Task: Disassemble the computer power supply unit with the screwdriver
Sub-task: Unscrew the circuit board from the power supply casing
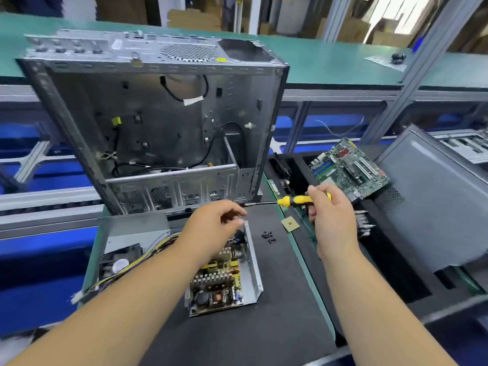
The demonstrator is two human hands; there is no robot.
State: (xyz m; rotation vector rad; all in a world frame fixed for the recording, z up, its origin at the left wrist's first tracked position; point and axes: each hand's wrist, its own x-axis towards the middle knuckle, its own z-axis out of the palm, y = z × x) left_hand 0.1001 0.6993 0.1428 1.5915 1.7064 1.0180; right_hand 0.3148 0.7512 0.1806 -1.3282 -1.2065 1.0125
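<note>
Your right hand (326, 217) is gripping the screwdriver (290, 200) at centre frame; your left hand (219, 223) is hovering loosely curled, apparently empty, above the opened power supply unit (224, 276), lower centre. Steady its casing before unscrewing.

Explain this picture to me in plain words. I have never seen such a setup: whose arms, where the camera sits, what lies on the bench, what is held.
No machine here: a person's two bare arms, seen from a camera worn on the head, looking down. The right hand grips a yellow screwdriver. The left hand hovers, fingers curled, over the opened power supply on the black mat. Whether it holds anything is unclear. Loose screws and a chip lie nearby. Behind stands an emptied computer case; a motherboard lies to the right.
</note>
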